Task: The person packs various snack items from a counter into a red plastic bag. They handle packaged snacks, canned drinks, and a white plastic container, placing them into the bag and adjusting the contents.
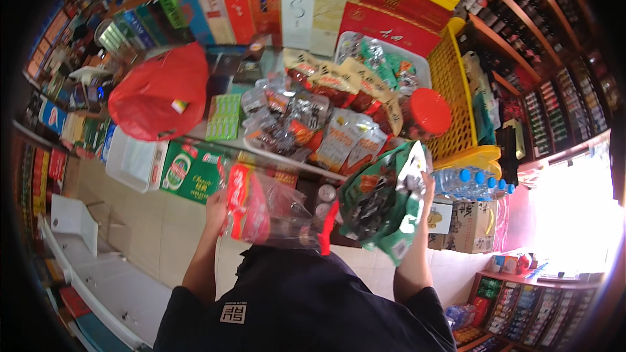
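My left hand (216, 209) grips one side of a clear plastic bag with red printing (250, 209), held out in front of my body. A red strip (328, 229) runs along the bag's right end. In my right hand (428, 189) is a bunch of green snack packets (379, 200) with shiny silver edges; some of my fingers are hidden behind them. Just beyond both hands, a white tray (274, 155) on the glass counter holds clear-wrapped snacks (288, 112), white-and-orange pouches (345, 139) and beige-topped packets (337, 78).
A red plastic bag (159, 93) sits on the counter's left. To the right are a red-lidded jar (429, 113), a yellow basket (452, 93) and blue-capped water bottles (455, 181). A white bin (132, 161) and green carton (190, 171) stand below the counter's front edge.
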{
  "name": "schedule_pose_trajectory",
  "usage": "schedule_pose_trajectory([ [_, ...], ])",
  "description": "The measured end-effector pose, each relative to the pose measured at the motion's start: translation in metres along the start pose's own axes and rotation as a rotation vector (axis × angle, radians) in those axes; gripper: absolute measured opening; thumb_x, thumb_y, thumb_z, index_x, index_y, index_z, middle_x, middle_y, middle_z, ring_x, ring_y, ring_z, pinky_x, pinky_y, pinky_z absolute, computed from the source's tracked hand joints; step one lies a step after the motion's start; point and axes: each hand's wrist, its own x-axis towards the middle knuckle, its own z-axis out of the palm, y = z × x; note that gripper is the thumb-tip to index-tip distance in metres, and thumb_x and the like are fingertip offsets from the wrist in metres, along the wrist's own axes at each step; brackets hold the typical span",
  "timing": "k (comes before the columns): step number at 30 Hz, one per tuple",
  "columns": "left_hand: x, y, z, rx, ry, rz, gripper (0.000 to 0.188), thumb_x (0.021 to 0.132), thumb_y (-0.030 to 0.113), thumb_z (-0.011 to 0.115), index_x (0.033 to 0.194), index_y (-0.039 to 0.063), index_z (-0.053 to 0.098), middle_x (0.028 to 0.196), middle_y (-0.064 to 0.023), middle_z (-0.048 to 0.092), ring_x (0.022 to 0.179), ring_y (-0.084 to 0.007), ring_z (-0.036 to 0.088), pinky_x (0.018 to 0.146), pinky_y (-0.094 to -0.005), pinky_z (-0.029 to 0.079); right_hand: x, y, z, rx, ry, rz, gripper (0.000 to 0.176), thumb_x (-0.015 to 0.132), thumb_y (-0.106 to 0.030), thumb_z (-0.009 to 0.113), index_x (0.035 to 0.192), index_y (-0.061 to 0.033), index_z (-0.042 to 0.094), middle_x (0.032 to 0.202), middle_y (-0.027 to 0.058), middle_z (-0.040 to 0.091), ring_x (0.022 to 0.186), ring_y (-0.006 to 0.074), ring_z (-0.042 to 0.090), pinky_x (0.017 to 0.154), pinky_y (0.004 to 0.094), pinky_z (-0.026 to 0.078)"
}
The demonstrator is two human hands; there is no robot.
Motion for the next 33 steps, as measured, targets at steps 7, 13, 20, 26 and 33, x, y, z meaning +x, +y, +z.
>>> schedule_pose_trajectory([
  [7, -0.022, -0.013, 0.006, -0.013, 0.000, -0.176, 0.026, 0.097, 0.009, 0.053, 0.079, 0.004, 0.072, 0.067, 0.0048, 0.058, 0.058, -0.0062, 0.049, 0.051, -0.0283, 0.037, 0.081, -0.189, 0.122, 0.043, -0.349, -0.292, 0.044, 0.102, -0.034, 0.053, 0.134, -0.0039, 0.060, 0.120, 0.0110, 0.070, 0.102, 0.0229, 0.070, 0.086, 0.0373, 0.060],
  [13, -0.021, -0.026, 0.022, 0.059, -0.011, -0.345, 0.036, 0.100, 0.026, 0.056, 0.071, 0.006, 0.058, 0.061, 0.0026, 0.050, 0.054, -0.0079, 0.043, 0.048, -0.0297, 0.032, 0.231, -0.255, 0.194, -0.025, -0.276, -0.215, 0.034, 0.090, -0.018, 0.072, 0.118, -0.0007, 0.063, 0.113, 0.0142, 0.072, 0.093, 0.0281, 0.074, 0.085, 0.0434, 0.063],
  [20, -0.017, -0.038, 0.027, 0.055, 0.028, -0.384, 0.038, 0.101, 0.027, 0.055, 0.069, 0.007, 0.057, 0.062, 0.0032, 0.050, 0.053, -0.0074, 0.042, 0.048, -0.0297, 0.031, 0.364, -0.135, 0.232, -1.241, 0.226, -0.261, 0.081, 0.065, -0.049, 0.088, 0.123, 0.0039, 0.068, 0.124, 0.0194, 0.071, 0.105, 0.0300, 0.073, 0.092, 0.0391, 0.058],
  [26, -0.017, -0.025, 0.035, 0.010, 0.034, -0.508, 0.036, 0.103, 0.028, 0.055, 0.073, 0.008, 0.059, 0.062, 0.0042, 0.052, 0.052, -0.0066, 0.043, 0.047, -0.0277, 0.032, 0.384, -0.114, 0.208, -1.333, 0.140, -0.038, 0.088, 0.072, -0.063, 0.085, 0.129, 0.0022, 0.066, 0.131, 0.0221, 0.068, 0.124, 0.0318, 0.065, 0.102, 0.0412, 0.052],
  [33, 0.005, -0.027, 0.056, 0.035, -0.091, -0.464, 0.038, 0.104, 0.034, 0.054, 0.076, 0.009, 0.062, 0.059, 0.0018, 0.053, 0.047, -0.0088, 0.045, 0.041, -0.0273, 0.034, 0.375, -0.153, 0.192, -1.727, 0.154, -0.288, 0.062, 0.087, -0.053, 0.075, 0.115, 0.0016, 0.072, 0.119, 0.0214, 0.073, 0.112, 0.0333, 0.071, 0.098, 0.0401, 0.055],
])
